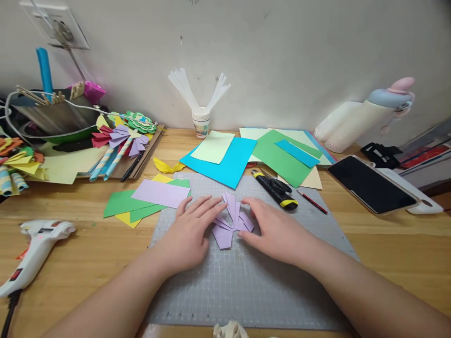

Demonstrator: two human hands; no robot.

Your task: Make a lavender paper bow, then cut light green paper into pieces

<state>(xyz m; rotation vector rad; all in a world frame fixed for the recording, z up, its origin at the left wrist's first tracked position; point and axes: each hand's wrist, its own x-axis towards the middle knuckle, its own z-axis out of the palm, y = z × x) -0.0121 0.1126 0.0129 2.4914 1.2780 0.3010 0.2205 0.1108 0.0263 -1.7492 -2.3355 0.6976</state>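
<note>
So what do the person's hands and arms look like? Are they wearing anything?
The left hand and right hand are bare: no gloves, rings or watch show. The left forearm and right forearm show no sleeves.

Lighting: indoor, mod. bright, fairly even; exact src. can't tell. Wall (282,61) reading flat grey, darkening twd. top R corner. Desk (116,253) showing soft pale sheen, esp. R side. Mat (282,295) catching diffuse light, its grid washing out in places. Shadows: faint, soft-edged, falling on mat beneath L hand (195,225) & R hand (275,225). Phone (373,183) screen reading near-black.

Quality: wide-angle distortion showing; bottle (377,112) leaning & stretching twd. R edge, outlet (59,28) skewing at top L. Periphery softening, far R smearing most. Centre reading clearer, purple paper (222,237) edges showing approx. sharp.
</note>
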